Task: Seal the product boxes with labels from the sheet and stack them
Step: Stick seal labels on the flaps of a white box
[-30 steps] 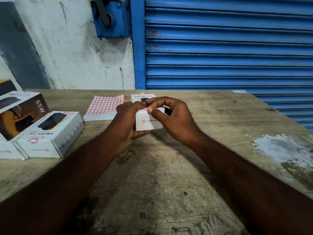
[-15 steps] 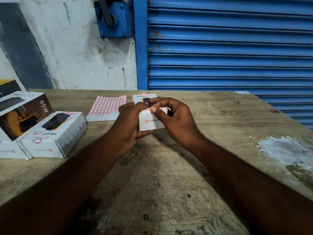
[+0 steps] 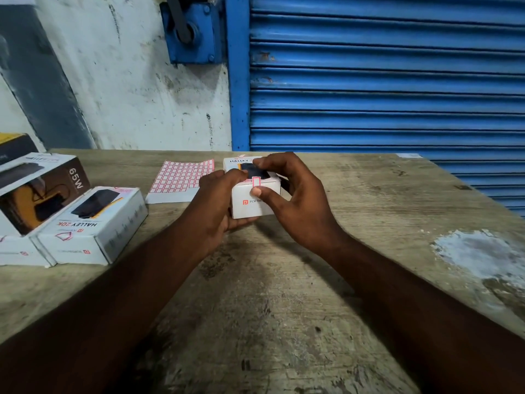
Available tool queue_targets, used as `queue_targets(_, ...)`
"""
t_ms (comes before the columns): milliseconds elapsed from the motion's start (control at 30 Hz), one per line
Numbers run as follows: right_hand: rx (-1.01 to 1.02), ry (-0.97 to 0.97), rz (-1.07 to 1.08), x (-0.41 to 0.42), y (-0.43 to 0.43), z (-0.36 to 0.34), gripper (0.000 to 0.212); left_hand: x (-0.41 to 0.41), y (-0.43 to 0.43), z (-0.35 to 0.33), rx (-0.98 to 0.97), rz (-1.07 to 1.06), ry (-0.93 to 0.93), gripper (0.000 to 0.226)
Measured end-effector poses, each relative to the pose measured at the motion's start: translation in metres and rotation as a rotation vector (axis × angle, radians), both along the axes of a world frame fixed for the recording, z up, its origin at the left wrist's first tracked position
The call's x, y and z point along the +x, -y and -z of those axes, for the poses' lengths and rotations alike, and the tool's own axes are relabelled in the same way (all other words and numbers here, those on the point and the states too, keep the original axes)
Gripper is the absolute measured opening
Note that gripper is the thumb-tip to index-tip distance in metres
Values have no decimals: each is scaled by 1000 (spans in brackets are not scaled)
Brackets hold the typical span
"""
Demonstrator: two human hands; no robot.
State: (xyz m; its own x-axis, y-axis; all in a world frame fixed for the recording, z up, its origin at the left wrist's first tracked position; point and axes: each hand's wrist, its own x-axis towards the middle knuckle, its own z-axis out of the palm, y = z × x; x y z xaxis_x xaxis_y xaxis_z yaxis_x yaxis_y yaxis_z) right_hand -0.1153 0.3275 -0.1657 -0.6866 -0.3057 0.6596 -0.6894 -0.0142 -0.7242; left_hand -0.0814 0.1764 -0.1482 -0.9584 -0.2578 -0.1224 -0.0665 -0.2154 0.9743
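Observation:
A white product box is held just above the wooden table at its middle. My left hand grips its left side and underside. My right hand curls round its right side, the thumb pressing on the near face just below a small pink-edged label stuck over the top front edge. The label sheet, a pink grid on white paper, lies flat just behind and left of the box.
At the left edge lies a white box marked HALLEY 20K, beside a bigger brown box marked 65W that rests on another white box. A blue roller shutter stands behind the table. A pale patch marks the table's right side.
My right thumb has slid down from the box's top edge onto its front face, and the label now shows. The box and both hands stay in the same spot.

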Motion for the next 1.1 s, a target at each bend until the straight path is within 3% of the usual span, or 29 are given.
queue_targets(367, 66, -177, 67, -7, -1, 3, 16, 1, 2, -2, 7, 26, -5, 34)
queue_targets(667, 120, -47, -27, -12, -5, 1, 18, 0, 5, -1, -22, 38, 6, 39)
queue_targets(1100, 169, -102, 14, -10, -8, 0, 20, 4, 3, -5, 0, 49, -2, 30)
